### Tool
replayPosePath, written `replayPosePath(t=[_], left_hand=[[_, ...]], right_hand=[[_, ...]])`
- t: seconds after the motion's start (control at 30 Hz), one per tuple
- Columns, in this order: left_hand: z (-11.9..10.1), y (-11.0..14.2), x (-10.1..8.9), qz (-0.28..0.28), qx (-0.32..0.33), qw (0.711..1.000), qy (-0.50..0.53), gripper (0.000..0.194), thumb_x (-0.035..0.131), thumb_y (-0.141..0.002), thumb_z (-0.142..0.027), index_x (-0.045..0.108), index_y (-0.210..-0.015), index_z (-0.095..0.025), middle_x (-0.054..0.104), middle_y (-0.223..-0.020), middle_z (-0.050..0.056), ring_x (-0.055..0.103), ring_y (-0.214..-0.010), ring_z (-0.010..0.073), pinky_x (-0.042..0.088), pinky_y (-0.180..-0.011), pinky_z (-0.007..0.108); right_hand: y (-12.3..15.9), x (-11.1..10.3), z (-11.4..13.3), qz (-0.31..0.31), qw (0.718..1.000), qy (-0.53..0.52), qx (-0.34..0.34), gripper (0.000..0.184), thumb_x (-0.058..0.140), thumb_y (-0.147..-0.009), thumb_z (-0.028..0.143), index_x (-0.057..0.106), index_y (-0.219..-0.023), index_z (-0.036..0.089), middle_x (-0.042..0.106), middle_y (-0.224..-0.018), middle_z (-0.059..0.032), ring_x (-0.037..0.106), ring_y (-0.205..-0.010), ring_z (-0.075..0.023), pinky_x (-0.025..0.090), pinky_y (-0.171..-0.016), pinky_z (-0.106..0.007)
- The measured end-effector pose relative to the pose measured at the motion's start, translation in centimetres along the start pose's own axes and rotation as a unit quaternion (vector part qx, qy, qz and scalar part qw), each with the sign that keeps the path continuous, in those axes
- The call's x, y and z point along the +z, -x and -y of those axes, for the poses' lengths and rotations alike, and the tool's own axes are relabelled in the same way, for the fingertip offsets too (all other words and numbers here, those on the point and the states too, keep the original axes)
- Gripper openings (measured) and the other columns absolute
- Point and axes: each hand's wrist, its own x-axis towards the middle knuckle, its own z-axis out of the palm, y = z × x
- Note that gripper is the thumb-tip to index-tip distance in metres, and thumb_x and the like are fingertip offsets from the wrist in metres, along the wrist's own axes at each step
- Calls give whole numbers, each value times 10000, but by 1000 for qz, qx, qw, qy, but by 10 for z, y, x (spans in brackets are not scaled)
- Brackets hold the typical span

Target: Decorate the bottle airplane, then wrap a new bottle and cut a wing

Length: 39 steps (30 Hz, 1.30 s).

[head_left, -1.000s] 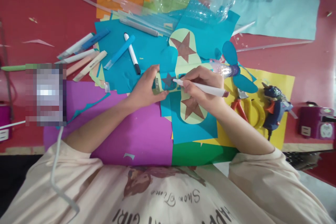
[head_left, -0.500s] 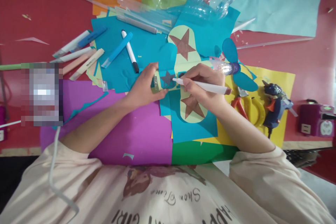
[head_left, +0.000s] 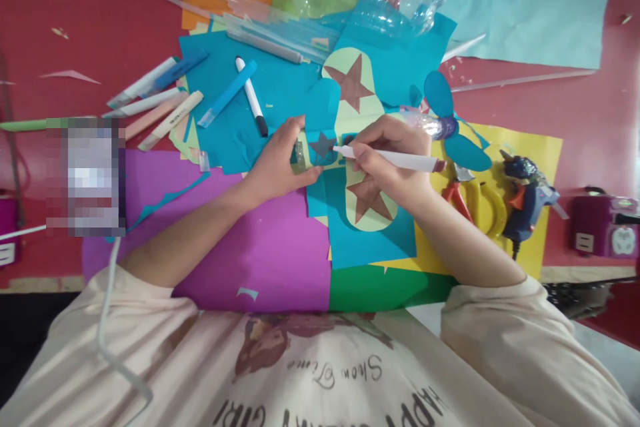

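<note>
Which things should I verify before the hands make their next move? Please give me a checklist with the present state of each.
1. Right hand grips the white marker: ok.
2. Marker's narrow end points toward the small dark star: ok.
3. Narrow end touches the surface: cannot tell.
4. Left hand steadies the winged piece: ok, thumb and fingers are at its left end.
5. Orange-handled tool well away from the right forearm: not ok, it lies close beside it.
6. Glue gun switched off: cannot tell; it lies on the yellow sheet, apart from both hands.
</note>
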Motion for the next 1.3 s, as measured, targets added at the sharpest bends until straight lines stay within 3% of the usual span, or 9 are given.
replayPosePath(t=[0.23,0.53,0.63,0.83,1.1,1.3], left_hand=[[-5,1,-2,9,-22,1000,-5,668,680,-756,-394,326,-1282,-185,539,-1290,129,483,-1270,297,450,-994,406],[-1,0,0,-3,-12,1000,17,602,637,-757,-522,383,-1198,-201,565,-1183,130,513,-1182,323,473,-904,431],[0,0,0,-8,-12,1000,8,574,636,-742,-514,396,-1160,-202,571,-1132,118,543,-1111,311,471,-873,423],[2,1,3,-15,-20,1000,-13,572,650,-711,-516,397,-1133,-223,577,-998,66,562,-959,270,473,-790,383],[1,-1,0,5,2,1000,-6,708,549,-732,-734,377,-1161,-198,577,-1045,107,570,-1005,302,440,-871,450],[0,0,3,-18,-9,1000,-12,592,620,-753,-574,381,-1173,-231,581,-1059,77,569,-1059,285,434,-882,404]], right_hand=[[1,0,2,-10,1000,17,13,176,566,-810,260,526,-652,195,545,-501,63,478,-443,-55,369,-428,-202],[0,-3,-1,6,999,-2,-33,249,602,-839,369,554,-666,197,582,-565,40,509,-500,-68,393,-461,-220],[3,-2,-1,-3,998,3,-69,180,607,-844,338,571,-723,211,598,-610,40,525,-530,-74,420,-500,-227],[5,2,-1,37,993,31,-109,68,650,-810,249,605,-779,209,603,-619,37,549,-559,-86,437,-528,-225],[3,2,4,37,994,49,-91,124,608,-833,282,599,-750,191,586,-572,44,516,-507,-76,410,-502,-216],[4,1,3,39,995,38,-80,130,615,-834,304,615,-772,189,598,-589,39,525,-510,-71,411,-490,-209]])
